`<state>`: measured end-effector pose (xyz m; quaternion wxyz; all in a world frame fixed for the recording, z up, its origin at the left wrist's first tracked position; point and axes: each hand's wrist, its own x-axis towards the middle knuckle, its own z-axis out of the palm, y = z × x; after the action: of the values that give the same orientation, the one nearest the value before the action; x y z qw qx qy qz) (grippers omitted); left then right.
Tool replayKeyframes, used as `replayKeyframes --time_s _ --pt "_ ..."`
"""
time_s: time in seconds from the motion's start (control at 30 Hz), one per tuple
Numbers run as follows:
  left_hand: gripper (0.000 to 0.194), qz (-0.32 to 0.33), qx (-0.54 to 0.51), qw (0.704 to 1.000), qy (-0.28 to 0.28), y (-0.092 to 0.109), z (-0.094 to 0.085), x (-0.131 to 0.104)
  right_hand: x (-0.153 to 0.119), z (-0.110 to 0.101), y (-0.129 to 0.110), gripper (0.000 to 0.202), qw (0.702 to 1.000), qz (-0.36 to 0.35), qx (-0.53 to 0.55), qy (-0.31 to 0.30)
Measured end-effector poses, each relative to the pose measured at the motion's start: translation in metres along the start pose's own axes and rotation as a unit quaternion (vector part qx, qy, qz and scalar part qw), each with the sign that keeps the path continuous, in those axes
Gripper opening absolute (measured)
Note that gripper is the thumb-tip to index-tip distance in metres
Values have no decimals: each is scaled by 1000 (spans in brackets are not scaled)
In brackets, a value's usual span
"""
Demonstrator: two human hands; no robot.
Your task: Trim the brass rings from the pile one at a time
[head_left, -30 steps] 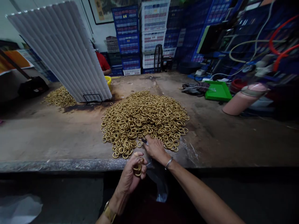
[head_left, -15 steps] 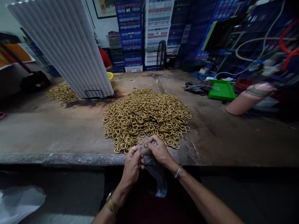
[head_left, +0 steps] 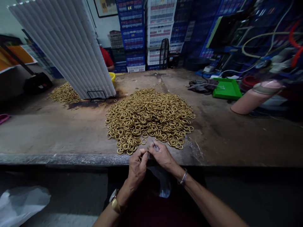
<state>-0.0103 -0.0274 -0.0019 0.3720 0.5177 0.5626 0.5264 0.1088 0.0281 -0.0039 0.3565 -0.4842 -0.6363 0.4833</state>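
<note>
Surface (head_left: 47,129) is spanning most of the view, bare wood showing on both sides. Behind its far edge, blue crates (head_left: 132,41) and white crates (head_left: 161,31) are standing stacked side by side. White corrugated panel (head_left: 63,47) is leaning on the surface, left of centre. Heap of gold-coloured rings (head_left: 151,116) is lying mid-surface, directly ahead of the hands, front of it spreading close to the near edge. White plastic bag (head_left: 23,201) is sitting low at the left, below surface level. Smaller heap of rings (head_left: 65,94) is lying beside the panel, partly hidden by it.

Pink bottle (head_left: 251,99) is tilting at the right. Left hand (head_left: 137,168) is curling narrow around rings at the near edge; only a sliver of gold is showing, can't count them. Right hand (head_left: 163,155) is pinching narrow, a thin dark piece poking up from its fingers; can't tell what that is. Fingertips of both hands are meeting, or nearly. Green tray (head_left: 230,91) is resting just beyond the bottle. Red sleeve (head_left: 107,58) of another person is showing past the panel, near a yellow tub (head_left: 112,78). Gold-banded watch (head_left: 115,201) is circling the left wrist, silver bracelet (head_left: 183,176) the right. One loose ring (head_left: 144,144) is lying flat at the heap's front, just beyond the fingertips.
</note>
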Motion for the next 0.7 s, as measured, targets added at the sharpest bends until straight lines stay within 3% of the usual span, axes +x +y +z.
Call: replayKeyframes --time_s 0.13,0.23,0.37,0.47,0.57,0.7 --pt "24 -169 -141 974 -59 6 1 -1 -1 1 -4 19 1000 6 -27 13" --pt "27 -223 -244 940 -83 8 0 -1 0 3 -1 19 1000 4 -3 7" --pt "26 -218 -267 935 -87 9 -2 -2 -1 1 3 18 998 34 43 -11" --pt "25 -195 -225 952 -67 9 -2 -2 -5 -3 3 17 998 -32 -61 -2" --pt "25 -174 -171 969 -49 9 -1 -2 -12 -7 1 13 976 -106 -178 -61" --pt "26 -158 -139 977 -31 11 1 -2 -18 -6 -1 14 955 -122 -249 -105"
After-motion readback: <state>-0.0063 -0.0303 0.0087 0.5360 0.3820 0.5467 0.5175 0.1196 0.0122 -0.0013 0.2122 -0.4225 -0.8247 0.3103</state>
